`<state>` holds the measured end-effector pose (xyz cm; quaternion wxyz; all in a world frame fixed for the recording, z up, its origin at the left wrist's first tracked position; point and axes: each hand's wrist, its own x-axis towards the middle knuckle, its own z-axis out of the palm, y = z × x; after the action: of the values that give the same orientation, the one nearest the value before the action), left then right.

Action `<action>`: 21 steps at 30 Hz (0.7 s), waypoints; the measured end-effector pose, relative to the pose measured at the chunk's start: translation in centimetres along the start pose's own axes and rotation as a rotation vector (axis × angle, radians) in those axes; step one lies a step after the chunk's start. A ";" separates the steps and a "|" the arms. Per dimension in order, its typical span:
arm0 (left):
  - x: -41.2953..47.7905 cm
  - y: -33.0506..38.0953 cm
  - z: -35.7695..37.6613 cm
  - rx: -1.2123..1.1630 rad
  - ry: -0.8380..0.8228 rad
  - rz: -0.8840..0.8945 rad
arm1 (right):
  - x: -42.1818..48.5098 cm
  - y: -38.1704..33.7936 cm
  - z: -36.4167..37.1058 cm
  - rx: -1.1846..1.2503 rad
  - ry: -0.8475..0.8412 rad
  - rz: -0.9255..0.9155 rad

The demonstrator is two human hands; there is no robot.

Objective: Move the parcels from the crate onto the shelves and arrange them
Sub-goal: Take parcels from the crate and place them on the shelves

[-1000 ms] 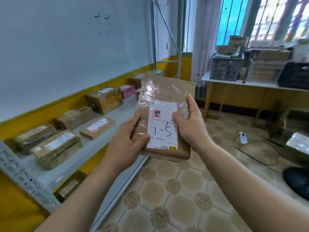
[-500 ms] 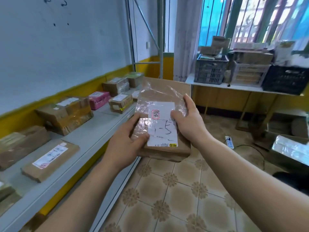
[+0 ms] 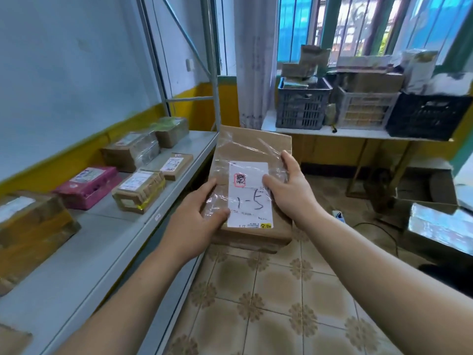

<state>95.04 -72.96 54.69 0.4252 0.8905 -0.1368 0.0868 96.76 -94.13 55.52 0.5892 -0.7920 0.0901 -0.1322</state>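
1. Brown parcel [image 3: 252, 149], labelled "1-5", is held above the floor, just beside the shelf [image 3: 107, 242] edge.
2. Its left edge is grasped by left hand [image 3: 194, 219] fingers.
3. Its right edge is grasped by right hand [image 3: 289, 193] fingers.

A pale curtain [image 3: 253, 60] hangs at twelve o'clock, with a barred window [image 3: 358, 26] at one o'clock. A white table [image 3: 332, 132] stands under the window. Patterned floor tiles [image 3: 268, 290] fill six o'clock. A power strip [image 3: 339, 216] lies on them at four o'clock. A wall switch [image 3: 189, 65] sits at eleven o'clock.
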 end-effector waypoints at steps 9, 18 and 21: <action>15.9 0.2 8.0 -0.008 0.013 -0.042 | 17.9 2.8 -3.0 -0.002 -0.037 -0.034; 27.1 -3.4 8.8 0.030 0.082 -0.130 | 31.5 3.3 1.5 0.010 -0.197 -0.002; 31.1 -6.7 8.3 0.040 0.096 -0.166 | 36.1 3.8 4.9 -0.004 -0.234 0.001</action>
<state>126.92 -80.70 53.00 0.4191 0.9019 -0.0402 0.0967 132.58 -101.49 54.30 0.5940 -0.8033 0.0214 -0.0382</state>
